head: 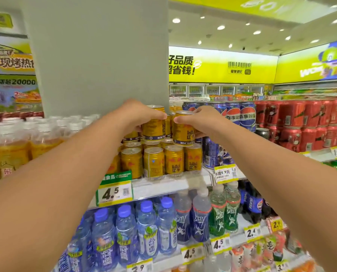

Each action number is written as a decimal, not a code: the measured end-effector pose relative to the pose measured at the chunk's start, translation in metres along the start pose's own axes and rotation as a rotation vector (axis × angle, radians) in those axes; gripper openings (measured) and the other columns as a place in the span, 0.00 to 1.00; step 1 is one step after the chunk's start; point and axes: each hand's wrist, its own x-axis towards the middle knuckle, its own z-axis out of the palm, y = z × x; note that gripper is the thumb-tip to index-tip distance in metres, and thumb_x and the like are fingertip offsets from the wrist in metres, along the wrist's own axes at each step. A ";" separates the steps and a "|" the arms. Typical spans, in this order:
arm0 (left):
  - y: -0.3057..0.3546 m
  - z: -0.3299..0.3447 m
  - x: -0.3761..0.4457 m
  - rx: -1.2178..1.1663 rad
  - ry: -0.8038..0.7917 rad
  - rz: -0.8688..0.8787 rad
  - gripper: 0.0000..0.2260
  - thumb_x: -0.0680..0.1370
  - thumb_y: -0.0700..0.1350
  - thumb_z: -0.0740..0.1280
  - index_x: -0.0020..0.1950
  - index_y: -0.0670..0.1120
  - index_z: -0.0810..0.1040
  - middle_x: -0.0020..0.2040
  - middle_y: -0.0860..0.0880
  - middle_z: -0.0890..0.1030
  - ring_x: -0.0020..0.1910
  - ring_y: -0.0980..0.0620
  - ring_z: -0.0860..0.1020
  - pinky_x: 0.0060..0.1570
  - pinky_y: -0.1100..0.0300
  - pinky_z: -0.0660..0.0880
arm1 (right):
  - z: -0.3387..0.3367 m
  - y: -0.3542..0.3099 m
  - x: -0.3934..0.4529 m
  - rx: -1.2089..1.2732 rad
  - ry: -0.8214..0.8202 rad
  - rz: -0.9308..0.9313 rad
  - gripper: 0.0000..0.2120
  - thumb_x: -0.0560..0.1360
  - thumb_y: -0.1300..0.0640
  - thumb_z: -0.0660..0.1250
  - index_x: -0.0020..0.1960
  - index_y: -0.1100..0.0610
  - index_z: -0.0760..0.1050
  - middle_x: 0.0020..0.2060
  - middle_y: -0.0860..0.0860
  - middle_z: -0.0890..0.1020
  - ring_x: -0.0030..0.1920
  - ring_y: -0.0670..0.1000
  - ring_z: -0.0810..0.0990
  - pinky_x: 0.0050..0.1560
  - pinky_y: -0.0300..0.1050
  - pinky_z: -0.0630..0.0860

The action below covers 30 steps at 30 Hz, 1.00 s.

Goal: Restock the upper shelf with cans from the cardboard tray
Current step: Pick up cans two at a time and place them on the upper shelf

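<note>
Gripping one gold can each, left hand (138,114) holds left can (153,124), right hand (201,120) holds right can (183,128), both in second tier above bottom cans (159,160) on upper shelf (163,185).

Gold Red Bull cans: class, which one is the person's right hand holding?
The tilted gold can at the upper tier's right front, gripped by the right hand. It leans off vertical; the bottom-row cans stand upright, untouched.

One head-worn wide-angle view — it faces forward, roughly level with the upper shelf (163,186), close enough that both forearms span the frame; aisle and ceiling lights (176,20) recede rightward.
</note>
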 end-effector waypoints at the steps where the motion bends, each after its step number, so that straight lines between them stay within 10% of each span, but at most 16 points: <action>1: -0.001 0.002 0.009 -0.013 -0.001 0.004 0.20 0.68 0.57 0.78 0.48 0.45 0.78 0.42 0.49 0.81 0.37 0.53 0.79 0.31 0.60 0.75 | 0.003 0.001 0.011 -0.002 0.020 0.014 0.25 0.64 0.40 0.79 0.49 0.57 0.78 0.49 0.55 0.85 0.47 0.54 0.85 0.49 0.55 0.84; 7: -0.016 0.023 0.058 -0.082 0.026 -0.035 0.32 0.61 0.60 0.81 0.58 0.45 0.77 0.54 0.46 0.82 0.49 0.46 0.82 0.50 0.51 0.81 | 0.020 0.010 0.059 -0.003 0.110 0.108 0.32 0.65 0.41 0.79 0.58 0.62 0.76 0.51 0.56 0.83 0.51 0.56 0.83 0.52 0.54 0.82; 19: -0.032 0.046 0.084 -0.041 0.088 -0.076 0.35 0.61 0.59 0.82 0.59 0.42 0.76 0.56 0.44 0.81 0.51 0.42 0.81 0.51 0.48 0.81 | 0.047 0.018 0.091 -0.138 0.189 0.173 0.35 0.71 0.42 0.75 0.67 0.63 0.70 0.58 0.57 0.79 0.58 0.57 0.80 0.54 0.49 0.79; 25: -0.038 0.048 0.087 -0.071 0.057 -0.111 0.40 0.59 0.60 0.82 0.63 0.43 0.74 0.58 0.44 0.80 0.51 0.42 0.81 0.51 0.46 0.81 | 0.054 0.022 0.098 -0.230 0.234 0.159 0.28 0.70 0.40 0.75 0.52 0.58 0.66 0.50 0.55 0.78 0.52 0.56 0.80 0.39 0.45 0.76; 30: -0.042 0.054 0.089 -0.037 0.088 -0.105 0.40 0.60 0.61 0.81 0.64 0.41 0.75 0.59 0.43 0.80 0.53 0.42 0.81 0.52 0.48 0.80 | 0.063 0.024 0.106 -0.282 0.253 0.199 0.34 0.67 0.37 0.75 0.59 0.59 0.69 0.47 0.54 0.79 0.39 0.53 0.78 0.23 0.43 0.62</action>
